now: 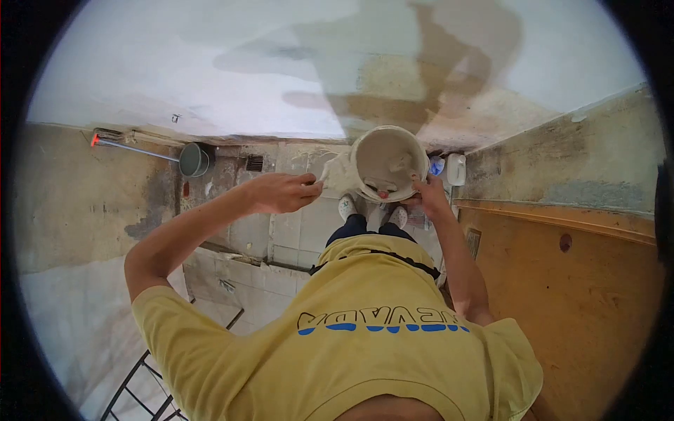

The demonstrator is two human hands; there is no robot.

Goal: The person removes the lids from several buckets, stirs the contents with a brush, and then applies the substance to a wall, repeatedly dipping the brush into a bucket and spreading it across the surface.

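A pale bucket (353,156) of wet, light-grey plaster (386,156) is in front of my body, above my shoes. My right hand (430,198) grips its rim on the near right side. Inside, near the close edge, lies a tool with a reddish handle end (382,194), partly sunk in the plaster. Left of the bucket, my left hand (289,193) is closed on what looks like a putty knife (338,172), its blade thickly coated with plaster and close to the bucket's side. The fingers hide its handle.
Ahead stands a wall (246,84), part white, part bare and stained. A grey bucket (194,160) and a long-handled tool (137,149) are at left. A white jug (456,170) is right of the plaster bucket. An orange-brown door (562,302) is at right, a dark metal frame (144,382) at lower left.
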